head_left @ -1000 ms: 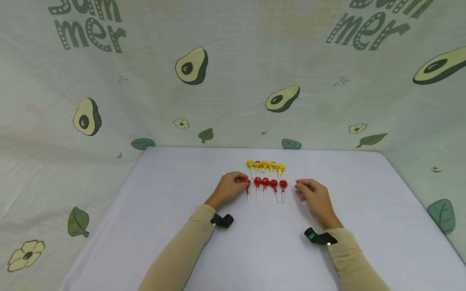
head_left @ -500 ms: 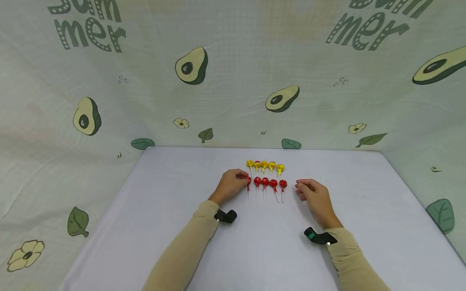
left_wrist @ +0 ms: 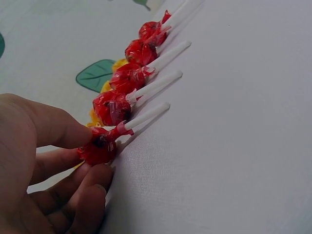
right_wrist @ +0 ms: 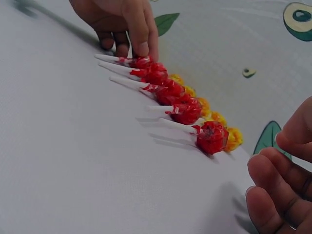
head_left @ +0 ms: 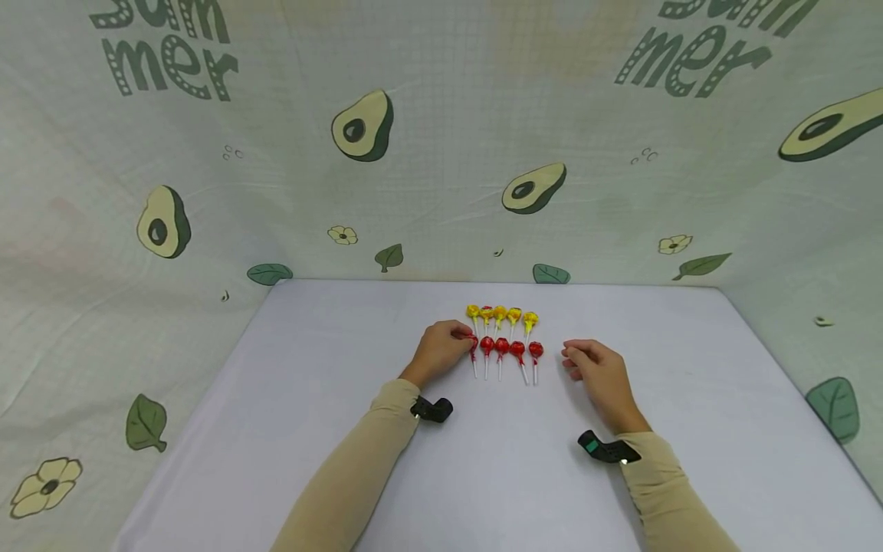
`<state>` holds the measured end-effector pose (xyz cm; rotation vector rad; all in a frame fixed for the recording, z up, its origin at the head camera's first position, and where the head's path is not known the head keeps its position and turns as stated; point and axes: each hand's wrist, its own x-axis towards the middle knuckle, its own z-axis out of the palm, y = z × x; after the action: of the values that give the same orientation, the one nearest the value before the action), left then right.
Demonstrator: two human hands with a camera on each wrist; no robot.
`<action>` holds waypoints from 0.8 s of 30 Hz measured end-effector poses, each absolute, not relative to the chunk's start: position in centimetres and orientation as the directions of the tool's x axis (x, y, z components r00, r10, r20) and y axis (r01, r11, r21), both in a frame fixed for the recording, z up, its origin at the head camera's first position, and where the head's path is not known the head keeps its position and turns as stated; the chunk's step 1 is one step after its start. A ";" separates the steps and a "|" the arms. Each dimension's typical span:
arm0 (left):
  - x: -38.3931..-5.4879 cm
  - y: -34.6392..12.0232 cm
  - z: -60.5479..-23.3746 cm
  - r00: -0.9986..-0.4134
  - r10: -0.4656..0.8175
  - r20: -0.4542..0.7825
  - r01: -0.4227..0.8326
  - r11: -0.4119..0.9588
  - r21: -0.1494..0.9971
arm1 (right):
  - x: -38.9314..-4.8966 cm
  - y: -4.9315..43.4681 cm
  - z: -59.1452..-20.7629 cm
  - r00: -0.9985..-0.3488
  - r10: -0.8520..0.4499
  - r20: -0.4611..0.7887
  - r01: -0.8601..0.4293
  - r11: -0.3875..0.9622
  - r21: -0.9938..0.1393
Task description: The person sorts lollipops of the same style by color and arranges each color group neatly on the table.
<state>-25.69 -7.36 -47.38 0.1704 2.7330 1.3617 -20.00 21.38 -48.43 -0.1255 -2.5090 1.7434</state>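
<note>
Between thumb and fingers, my left hand (head_left: pixel 438 351) pinches the head of the leftmost red lollipop (left_wrist: pixel 99 150); its white stick (left_wrist: pixel 151 115) points toward the table's front. Several more red lollipops (head_left: pixel 502 346) lie beside it in a row, sticks toward me. Behind them runs a row of several yellow lollipops (head_left: pixel 513 315), mostly hidden by the red heads in the wrist views. My right hand (head_left: pixel 603 382) stays just right of the red row, fingers loosely bent and holding nothing. The rightmost red lollipop (right_wrist: pixel 211 138) is nearest to it.
A white cloth (head_left: pixel 510 475) covers the table. Behind it and at both sides hangs a pale curtain (head_left: pixel 441 153) printed with avocados, leaves and flowers. Each wrist wears a black camera strap, one on the left (head_left: pixel 431 409) and one on the right (head_left: pixel 608 448).
My left hand has moved slightly back and to the right, bringing the leftmost red lollipop closer to its row and level with it. The right hand has hardly moved.
</note>
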 end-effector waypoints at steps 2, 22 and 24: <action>-25.7 -7.3 -47.4 -0.990 0.137 -0.024 0.065 0.605 0.794 | -20.0 21.4 -48.5 -0.993 0.115 0.024 0.018 0.347 -0.938; -25.7 -8.2 -47.7 -0.981 0.190 -0.031 0.087 0.585 0.806 | -20.2 21.6 -48.6 -0.992 0.118 0.031 0.011 0.345 -0.939; -25.7 -8.3 -47.8 -0.980 0.197 -0.028 0.095 0.587 0.804 | -20.2 21.5 -48.5 -0.993 0.118 0.029 0.013 0.345 -0.939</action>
<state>-25.70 -8.27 -47.75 0.2492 2.6961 1.3549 -20.19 21.54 -48.55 -0.1221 -2.5001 1.7434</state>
